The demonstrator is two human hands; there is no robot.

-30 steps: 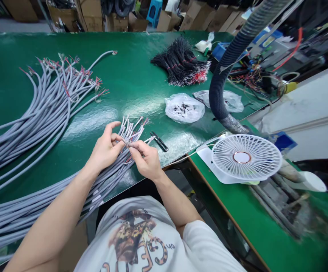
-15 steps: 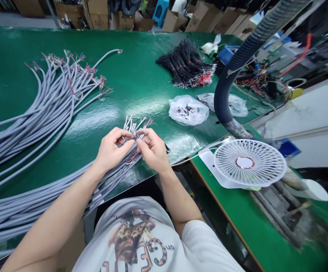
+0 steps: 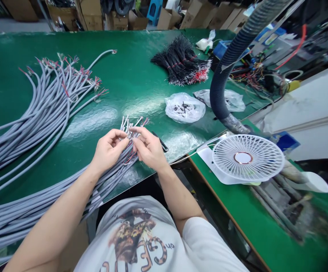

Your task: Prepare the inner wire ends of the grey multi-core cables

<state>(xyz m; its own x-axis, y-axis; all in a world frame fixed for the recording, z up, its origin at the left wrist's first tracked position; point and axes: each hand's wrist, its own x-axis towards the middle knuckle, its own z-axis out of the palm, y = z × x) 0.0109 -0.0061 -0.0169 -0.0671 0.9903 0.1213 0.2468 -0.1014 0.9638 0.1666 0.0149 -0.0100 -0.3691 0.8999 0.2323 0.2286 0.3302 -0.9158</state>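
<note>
Many round gray cables [image 3: 104, 185] between bare hands [image 3: 108, 151] [image 3: 149, 149]

A cable-assembly workshop: a green-topped workbench [image 3: 129, 49] with bundled grey cables [image 3: 33, 128] on it, a corrugated hose [image 3: 220, 87] near its right edge, and cardboard cartons [image 3: 166, 19] beyond its far edge.

Cam's on the person's head, looks fwd + down, close up, at left hand [image 3: 108, 153], right hand [image 3: 149, 149], green workbench [image 3: 129, 75].
</note>
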